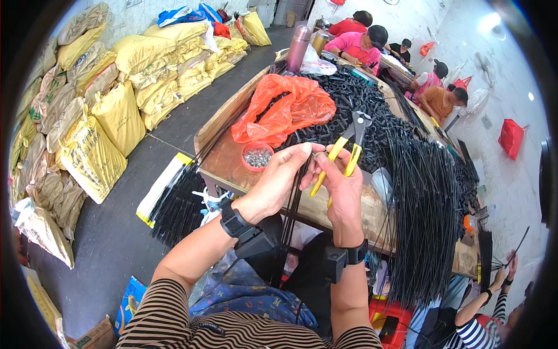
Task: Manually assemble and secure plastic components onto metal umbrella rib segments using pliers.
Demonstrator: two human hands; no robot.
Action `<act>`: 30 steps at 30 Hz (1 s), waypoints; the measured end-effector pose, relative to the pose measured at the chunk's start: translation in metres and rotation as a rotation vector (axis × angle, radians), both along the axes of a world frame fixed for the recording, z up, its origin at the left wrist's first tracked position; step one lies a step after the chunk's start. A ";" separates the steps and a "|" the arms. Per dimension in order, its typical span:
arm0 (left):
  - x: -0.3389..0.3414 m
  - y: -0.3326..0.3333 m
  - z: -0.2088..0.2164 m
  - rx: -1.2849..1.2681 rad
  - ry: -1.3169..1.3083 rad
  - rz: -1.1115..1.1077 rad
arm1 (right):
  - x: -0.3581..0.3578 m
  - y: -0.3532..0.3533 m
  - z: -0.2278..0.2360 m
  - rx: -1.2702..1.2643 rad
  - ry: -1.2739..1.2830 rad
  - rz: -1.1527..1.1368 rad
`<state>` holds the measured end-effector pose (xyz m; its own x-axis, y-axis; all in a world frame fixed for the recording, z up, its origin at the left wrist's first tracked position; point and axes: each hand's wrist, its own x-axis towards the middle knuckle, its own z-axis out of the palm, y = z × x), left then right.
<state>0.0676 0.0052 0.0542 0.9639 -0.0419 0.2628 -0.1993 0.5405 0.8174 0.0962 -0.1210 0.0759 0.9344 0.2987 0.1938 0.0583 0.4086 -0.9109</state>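
Note:
My left hand (273, 183) is closed round a few thin black rods (292, 209) that hang below the table edge. Its fingertips meet those of my right hand (342, 189) at the rods' upper ends; the small piece between them is too hidden to name. Yellow-handled pliers (350, 164) rest in my right hand, handles between the fingers and metal jaws pointing away from me. Just beyond my left hand stands a red bowl (256, 169) of small metal pieces. A crumpled orange plastic bag (273, 110) lies behind it, beside a heap of black plastic parts (363, 96).
A thick bundle of black rods (421, 232) drapes over the table's right edge. More rods (180, 200) lie at the left below the table. Yellow sacks (119, 116) are stacked along the left wall. A pink flask (299, 49) stands far back. Several people sit around the table.

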 end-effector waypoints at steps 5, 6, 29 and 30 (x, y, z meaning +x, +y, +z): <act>-0.001 0.000 0.002 0.000 -0.006 -0.028 | -0.001 0.000 0.003 -0.008 -0.003 0.004; -0.001 0.001 0.002 0.000 -0.007 -0.028 | -0.001 0.001 0.003 -0.012 0.007 -0.018; 0.001 0.005 0.003 -0.001 0.005 -0.129 | -0.009 0.002 0.006 -0.044 -0.205 -0.075; 0.001 0.006 0.004 -0.001 0.007 -0.130 | -0.010 0.003 0.006 -0.056 -0.270 -0.115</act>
